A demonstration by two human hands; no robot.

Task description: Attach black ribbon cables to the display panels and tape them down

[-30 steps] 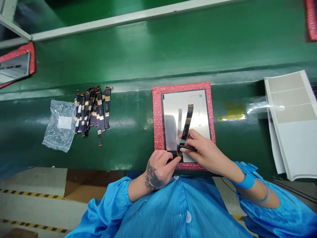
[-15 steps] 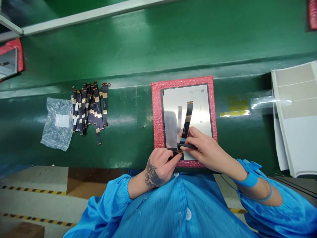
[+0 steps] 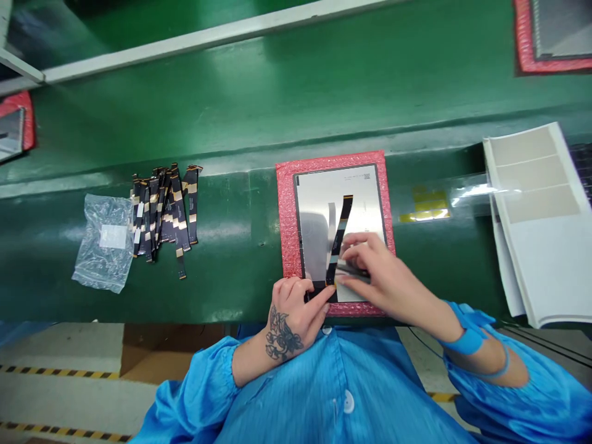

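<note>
A flat display panel (image 3: 363,209) with a silvery back lies on pink bubble wrap (image 3: 287,222). Over its surface runs a black flex cable (image 3: 341,231) with gold ends, its lower end at the panel's near edge. My left hand (image 3: 293,311) is closed at that edge, the index fingertip pressed on the cable's lower end. Dark tweezers (image 3: 354,270) are pinched in my right hand (image 3: 382,268), just right of the cable; their tips are blurred. The tweezers' tips appear apart from the cable.
To the left, a pile of flex cables (image 3: 161,213) lies beside a clear plastic bag (image 3: 104,243) with a white label. Yellow tape pieces (image 3: 430,205) are right of the panel, near a stack of papers (image 3: 546,246). Wrapped panels stand at far left and at upper right (image 3: 562,31).
My right hand has let go of the flex cable and drawn the tweezers slightly away from its lower end. The cable now lies lower and more slanted. The camera view has shifted a little.
</note>
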